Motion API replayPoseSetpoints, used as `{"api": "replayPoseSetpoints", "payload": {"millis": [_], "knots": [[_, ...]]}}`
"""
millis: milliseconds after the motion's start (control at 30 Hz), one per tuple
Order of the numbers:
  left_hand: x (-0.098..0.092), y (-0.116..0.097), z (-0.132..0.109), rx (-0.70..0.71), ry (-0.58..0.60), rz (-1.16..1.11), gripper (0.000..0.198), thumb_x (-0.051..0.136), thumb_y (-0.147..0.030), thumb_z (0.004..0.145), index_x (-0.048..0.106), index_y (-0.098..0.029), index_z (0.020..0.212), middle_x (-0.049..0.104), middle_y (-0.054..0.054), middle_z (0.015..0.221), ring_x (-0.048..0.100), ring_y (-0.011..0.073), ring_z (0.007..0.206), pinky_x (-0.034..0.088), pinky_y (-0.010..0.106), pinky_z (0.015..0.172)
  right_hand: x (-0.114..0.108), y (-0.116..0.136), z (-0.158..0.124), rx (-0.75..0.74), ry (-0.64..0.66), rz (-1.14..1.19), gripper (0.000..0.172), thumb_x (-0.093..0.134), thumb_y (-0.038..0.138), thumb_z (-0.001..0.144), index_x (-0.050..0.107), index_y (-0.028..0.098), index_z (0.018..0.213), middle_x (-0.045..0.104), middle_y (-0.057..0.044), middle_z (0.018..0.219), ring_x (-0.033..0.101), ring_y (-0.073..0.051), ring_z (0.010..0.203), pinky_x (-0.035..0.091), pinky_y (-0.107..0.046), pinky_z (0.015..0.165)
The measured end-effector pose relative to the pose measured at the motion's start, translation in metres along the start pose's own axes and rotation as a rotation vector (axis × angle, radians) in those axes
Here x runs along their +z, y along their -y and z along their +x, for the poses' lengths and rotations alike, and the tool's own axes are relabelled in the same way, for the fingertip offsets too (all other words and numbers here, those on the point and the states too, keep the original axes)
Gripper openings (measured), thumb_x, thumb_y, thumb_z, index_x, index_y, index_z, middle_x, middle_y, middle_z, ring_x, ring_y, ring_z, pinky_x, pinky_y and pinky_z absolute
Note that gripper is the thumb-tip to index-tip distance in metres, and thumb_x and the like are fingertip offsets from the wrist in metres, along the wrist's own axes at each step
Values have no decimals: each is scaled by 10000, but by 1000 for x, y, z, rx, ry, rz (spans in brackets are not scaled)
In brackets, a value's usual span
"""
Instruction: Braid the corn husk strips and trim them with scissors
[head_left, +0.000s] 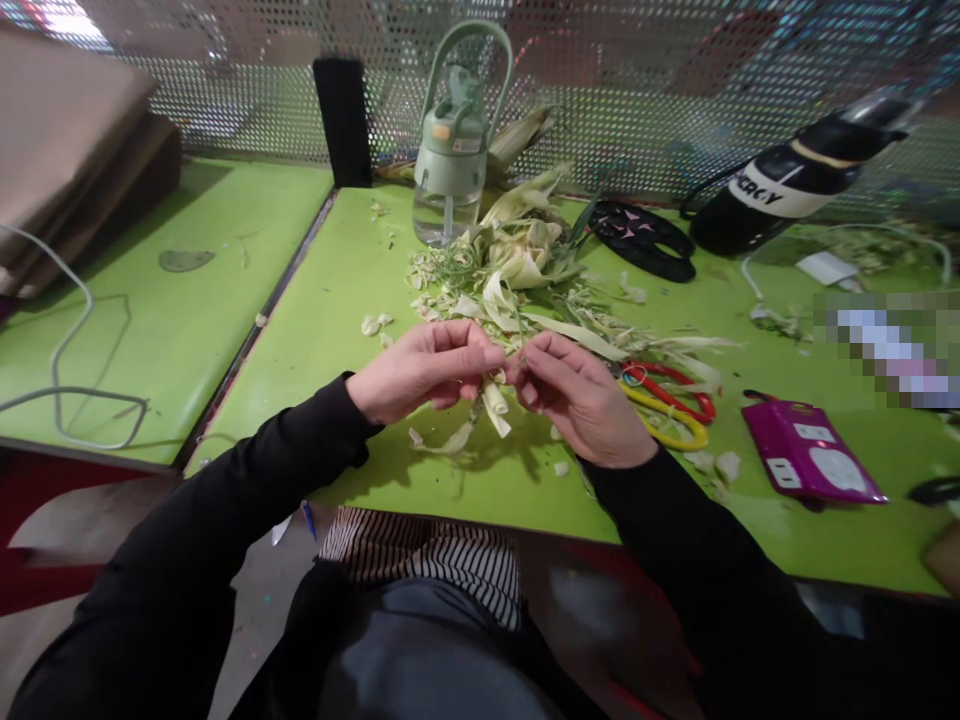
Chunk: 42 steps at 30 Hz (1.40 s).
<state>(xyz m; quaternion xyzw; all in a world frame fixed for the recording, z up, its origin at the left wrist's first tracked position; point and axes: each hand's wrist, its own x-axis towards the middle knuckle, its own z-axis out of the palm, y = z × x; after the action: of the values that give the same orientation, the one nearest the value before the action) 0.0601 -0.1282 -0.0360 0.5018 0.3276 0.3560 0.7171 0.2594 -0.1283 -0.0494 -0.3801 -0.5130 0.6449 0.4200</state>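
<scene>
Black sleeves [176, 540], hands [427, 368] [585, 398] pinching husk [495, 408] — green bottle [452, 160] holds clear liquid [430, 214].

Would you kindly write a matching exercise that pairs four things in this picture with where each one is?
Things
1. Small rolled pale-green husk piece
2. Scissors with red and yellow handles
3. Clear plastic bottle with pale-green lid
4. Flat purple packet

Places
A. Before the perforated screen
B. Between the left hand and right hand
C. Farthest right of these four
D. Just beside the right hand

Pairs: 1-B, 2-D, 3-A, 4-C

Inside of the right hand [589, 405] hidden behind curled fingers [553, 362]
</scene>
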Motion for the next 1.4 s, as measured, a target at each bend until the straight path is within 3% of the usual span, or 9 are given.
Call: {"api": "replayPoseSetpoints", "payload": {"millis": [200, 567, 800, 867, 1033, 1100, 1200, 1300, 1400], "knots": [[1, 2, 2, -59, 47, -66, 140, 733, -202, 818, 634, -114, 775, 599, -28, 636, 464, 13, 474, 376, 126, 429, -5, 0, -2, -98, -18, -83, 261, 760, 430, 824, 651, 195, 789, 622, 31, 702, 459, -54, 546, 342, -197, 493], [-5, 3, 0, -305, 134, -195, 112, 744, -85, 761, 660, -123, 825, 664, -7, 696, 591, 40, 541, 371, 99, 395, -6, 5, -8, -145, 10, -239, 274, 754, 444, 823, 635, 201, 780, 578, 33, 666, 391, -67, 515, 276, -243, 466], [-13, 3, 2, -321, 193, -170, 158, 748, -97, 744, 674, -146, 874, 679, 3, 767, 669, 78, 631, 420, 108, 422, -5, 5, -9, -150, -4, -224, 237, 747, 414, 837, 634, 212, 786, 605, 28, 691, 456, -73, 529, 354, -231, 468], [-10, -3, 1, -220, 151, -85, 110, 727, -120, 776, 661, -138, 862, 673, 7, 762, 660, 74, 640, 476, 125, 487, -3, 6, -6, -142, 3, -166, 231, 741, 412, 843, 624, 217, 803, 631, 26, 710, 508, -79, 548, 389, -224, 473], [4, -13, -10, 488, -175, 437, 57, 643, -172, 878, 627, -141, 924, 694, 46, 897, 668, 96, 774, 569, 216, 724, 0, 17, -1, -247, -43, -103, 211, 716, 417, 865, 609, 235, 863, 687, 16, 767, 595, -104, 622, 463, -232, 530], [5, -5, -15, 636, -196, 710, 48, 619, -165, 890, 641, -140, 923, 707, 62, 917, 669, 114, 828, 562, 226, 736, -1, 20, -3, -282, -48, -201, 186, 696, 403, 884, 619, 234, 870, 689, 9, 782, 600, -110, 638, 473, -243, 559], [1, 17, -19, 465, -156, 875, 76, 572, -151, 903, 647, -141, 900, 721, 42, 841, 648, 85, 705, 531, 198, 662, -5, 15, -9, -193, 31, -453, 200, 721, 394, 860, 642, 215, 821, 651, 10, 725, 574, -112, 625, 453, -250, 577], [-4, 35, -19, 159, -118, 716, 74, 550, -167, 903, 618, -139, 893, 678, 3, 734, 580, 50, 546, 501, 163, 553, -10, 5, -15, -62, 140, -597, 241, 737, 419, 833, 648, 201, 781, 597, 24, 643, 503, -100, 556, 398, -248, 533], [-5, 41, -15, 25, -156, 449, 45, 570, -184, 894, 572, -139, 892, 628, -14, 703, 554, 45, 522, 486, 148, 490, -11, -1, -19, -64, 188, -630, 234, 703, 427, 856, 663, 208, 783, 586, 22, 643, 476, -101, 546, 383, -254, 526]]}}
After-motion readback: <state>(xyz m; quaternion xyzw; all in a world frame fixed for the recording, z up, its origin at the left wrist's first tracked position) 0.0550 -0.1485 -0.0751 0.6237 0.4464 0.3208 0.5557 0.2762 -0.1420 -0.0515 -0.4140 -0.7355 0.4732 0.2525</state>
